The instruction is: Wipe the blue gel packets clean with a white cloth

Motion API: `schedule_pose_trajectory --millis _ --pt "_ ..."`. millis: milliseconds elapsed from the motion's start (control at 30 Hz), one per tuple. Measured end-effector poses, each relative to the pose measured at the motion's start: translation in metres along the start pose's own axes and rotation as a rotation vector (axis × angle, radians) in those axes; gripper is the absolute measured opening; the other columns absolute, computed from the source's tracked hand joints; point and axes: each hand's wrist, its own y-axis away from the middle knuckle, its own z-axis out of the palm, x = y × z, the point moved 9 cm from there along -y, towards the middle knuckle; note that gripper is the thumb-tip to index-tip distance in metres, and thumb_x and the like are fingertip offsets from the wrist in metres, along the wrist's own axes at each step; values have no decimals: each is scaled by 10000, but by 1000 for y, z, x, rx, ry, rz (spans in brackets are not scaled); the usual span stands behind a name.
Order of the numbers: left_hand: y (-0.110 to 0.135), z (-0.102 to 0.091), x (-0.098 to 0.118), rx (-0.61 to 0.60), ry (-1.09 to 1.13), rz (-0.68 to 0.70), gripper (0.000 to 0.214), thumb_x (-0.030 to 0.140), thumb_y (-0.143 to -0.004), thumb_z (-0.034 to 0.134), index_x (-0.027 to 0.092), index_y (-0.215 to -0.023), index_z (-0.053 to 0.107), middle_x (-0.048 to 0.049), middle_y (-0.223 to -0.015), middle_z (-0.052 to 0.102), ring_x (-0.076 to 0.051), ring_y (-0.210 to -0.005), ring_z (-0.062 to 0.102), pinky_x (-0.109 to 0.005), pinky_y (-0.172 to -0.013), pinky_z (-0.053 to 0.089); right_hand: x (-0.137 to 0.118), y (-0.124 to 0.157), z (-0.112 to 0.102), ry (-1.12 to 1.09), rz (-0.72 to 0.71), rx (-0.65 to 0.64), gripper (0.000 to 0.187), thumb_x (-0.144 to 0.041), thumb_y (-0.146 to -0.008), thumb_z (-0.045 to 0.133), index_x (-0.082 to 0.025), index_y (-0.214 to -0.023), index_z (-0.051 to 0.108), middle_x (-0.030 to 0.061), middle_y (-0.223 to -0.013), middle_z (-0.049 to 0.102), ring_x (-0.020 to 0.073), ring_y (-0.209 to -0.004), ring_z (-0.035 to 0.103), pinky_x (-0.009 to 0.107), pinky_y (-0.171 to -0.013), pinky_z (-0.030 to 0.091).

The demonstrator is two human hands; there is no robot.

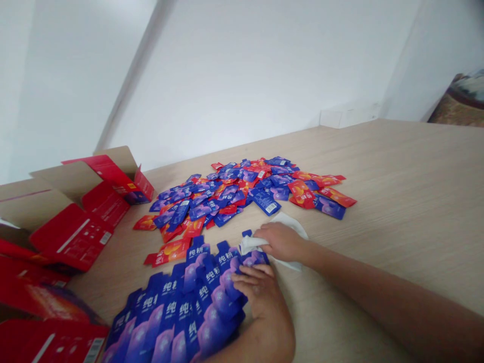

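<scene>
A fanned row of blue-purple sachets (181,312) lies on the wooden table (397,201) in front of me. My left hand (264,302) rests flat on the right end of this row, fingers stretched over the packets. My right hand (282,242) is closed round a white cloth or tissue (291,222), pressing it against the top of the rightmost blue sachet. Further back spreads a loose pile of blue and red sachets (245,189).
Open red-and-brown cardboard boxes (86,201) stand at the left edge, with more red cartons (41,338) at the lower left. A single red sachet (170,250) lies between pile and row. White walls rise behind the table.
</scene>
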Motion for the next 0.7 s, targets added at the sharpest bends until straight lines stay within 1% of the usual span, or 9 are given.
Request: schedule_pose_trajectory --millis 100,200,267,333,400,467,533,600,700 --pt "0 3 2 9 -61 10 352 -37 -764 389 63 -977 651 -246 -1037 662 -352 -905 642 -469 -698 532 1 2 -12 42 44 61 245 -285 -844 513 -184 -1055 587 85 -962 590 212 -920 518 317 -790 347" --pt "0 4 4 12 -116 25 342 -20 -768 398 73 -983 647 -236 -1035 667 -345 -899 645 -471 -700 530 -17 4 -21 0 -37 135 314 -267 -822 545 -205 -1130 556 75 -993 575 216 -958 493 327 -825 336" --pt "0 4 4 13 -136 26 332 -7 -777 399 73 -982 647 -230 -1006 678 -346 -888 648 -474 -699 528 -28 4 -14 -42 -114 89 301 -266 -806 565 -209 -1102 575 66 -973 578 211 -930 502 318 -811 342" --pt "0 3 4 19 -151 25 321 0 -784 399 71 -976 645 -225 -988 685 -345 -881 650 -472 -696 529 -29 3 -4 -63 -145 17 262 -268 -804 568 -207 -1057 598 61 -949 586 205 -889 519 306 -782 350" --pt "1 2 4 20 -157 33 321 -5 -782 399 69 -982 639 -228 -1010 678 -340 -888 649 -466 -701 530 -17 2 1 -50 -103 1 246 -282 -813 560 -203 -1042 604 62 -938 590 206 -879 529 303 -765 352" --pt "1 2 4 13 -154 41 329 -15 -777 398 73 -988 635 -231 -1037 668 -336 -894 648 -461 -701 531 -2 1 -1 -12 -32 30 233 -296 -828 546 -194 -1029 603 68 -925 592 214 -887 529 309 -761 352" --pt "1 3 4 0 -140 38 338 -22 -775 396 75 -992 636 -231 -1041 667 -337 -901 646 -463 -704 531 6 1 -6 18 8 59 226 -285 -831 542 -188 -1026 601 73 -927 589 217 -896 523 316 -766 349" --pt "1 4 3 -15 -107 31 346 -29 -773 391 68 -992 640 -240 -1045 662 -345 -909 642 -470 -706 530 2 2 -12 16 -5 85 265 -260 -819 553 -196 -1074 585 74 -954 581 215 -919 512 317 -785 345" --pt "0 3 3 -30 -47 33 356 -39 -770 384 51 -994 645 -263 -1036 655 -362 -914 636 -484 -703 529 -21 5 -13 -28 -110 72 315 -249 -803 567 -222 -1118 574 63 -982 572 204 -943 500 313 -818 337"
